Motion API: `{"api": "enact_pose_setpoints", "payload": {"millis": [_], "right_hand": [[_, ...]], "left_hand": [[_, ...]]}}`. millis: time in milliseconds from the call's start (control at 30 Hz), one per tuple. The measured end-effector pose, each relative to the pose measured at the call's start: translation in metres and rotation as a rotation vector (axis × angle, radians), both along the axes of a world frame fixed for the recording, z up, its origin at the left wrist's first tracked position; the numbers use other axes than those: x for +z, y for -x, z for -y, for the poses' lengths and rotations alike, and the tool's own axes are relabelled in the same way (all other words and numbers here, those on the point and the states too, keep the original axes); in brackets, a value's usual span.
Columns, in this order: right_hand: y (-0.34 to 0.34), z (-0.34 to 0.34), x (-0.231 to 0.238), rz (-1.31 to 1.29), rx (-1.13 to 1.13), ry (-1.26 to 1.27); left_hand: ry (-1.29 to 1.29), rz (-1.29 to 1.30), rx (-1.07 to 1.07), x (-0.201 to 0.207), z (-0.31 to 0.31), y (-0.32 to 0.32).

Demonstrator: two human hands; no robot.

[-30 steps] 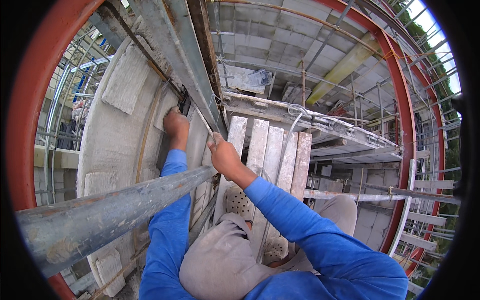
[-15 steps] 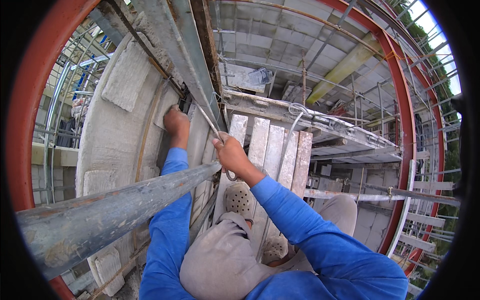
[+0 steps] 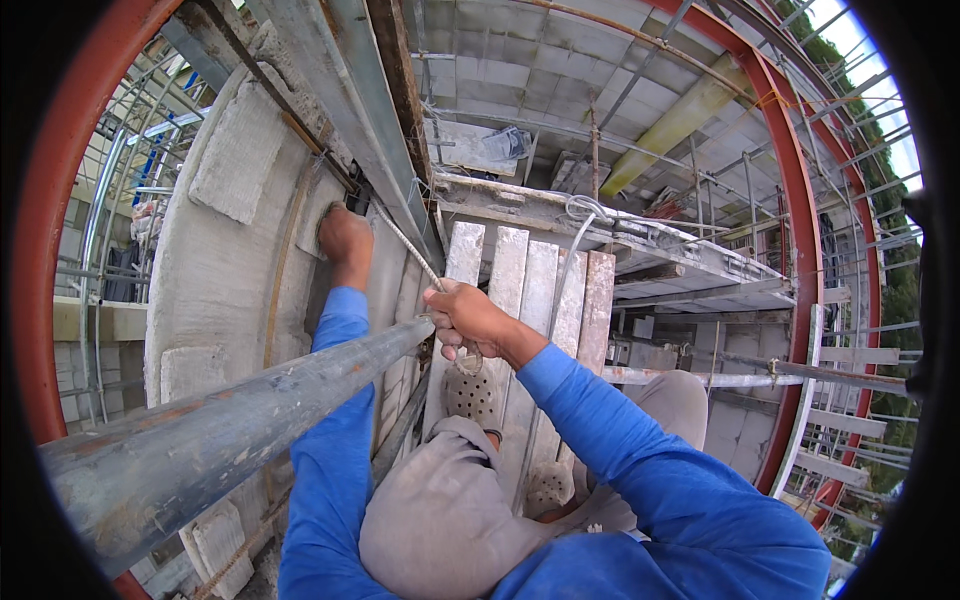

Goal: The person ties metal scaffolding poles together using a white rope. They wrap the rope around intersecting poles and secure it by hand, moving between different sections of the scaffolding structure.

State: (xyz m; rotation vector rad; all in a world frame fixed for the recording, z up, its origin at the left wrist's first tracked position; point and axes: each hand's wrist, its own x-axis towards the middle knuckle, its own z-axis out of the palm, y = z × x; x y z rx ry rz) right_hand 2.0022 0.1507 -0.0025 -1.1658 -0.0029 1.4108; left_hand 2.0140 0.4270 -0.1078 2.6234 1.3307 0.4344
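My right hand [image 3: 475, 318] is closed around a thin ribbed steel rod [image 3: 402, 237]. The rod slants up and left from my fist into the gap beside a grey steel beam [image 3: 375, 120]; its lower end is hidden by the hand. Against the pale wall panel [image 3: 215, 260], my left hand [image 3: 347, 245] is curled at the narrow dark gap near the rod's upper end. What its fingers hold there is hidden. A thick grey pipe [image 3: 240, 400] crosses over my left forearm and ends close to my right hand.
Under my clog shoes [image 3: 472, 395] lie several worn planks [image 3: 510, 280]. A pale cable [image 3: 568, 275] runs across them from a coil on the ledge [image 3: 690, 250]. Red steel frames [image 3: 800, 180] curve along the right, with scaffold tubes [image 3: 845, 385] beyond.
My right hand has turned slightly on the rod, its lower fingers now showing more, and the bent rod end below it no longer shows clearly. My left hand stays at the gap.
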Motion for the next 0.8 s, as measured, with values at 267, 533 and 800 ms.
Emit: {"api": "enact_pose_setpoints", "payload": {"millis": [267,533,800], "right_hand": [[-0.005,-0.007,0.010,-0.180,0.068,-0.041],[-0.059,0.015,-0.014,-0.064,0.224,0.047],[-0.042,-0.006,0.012,0.482,0.391,0.099]], "left_hand": [[0.372,0.568,0.077,-0.069,-0.062,-0.004],[1.348,1.094,0.358,-0.029,0.000,-0.025],[1.356,0.937,0.302,-0.016,-0.009,-0.018]]}}
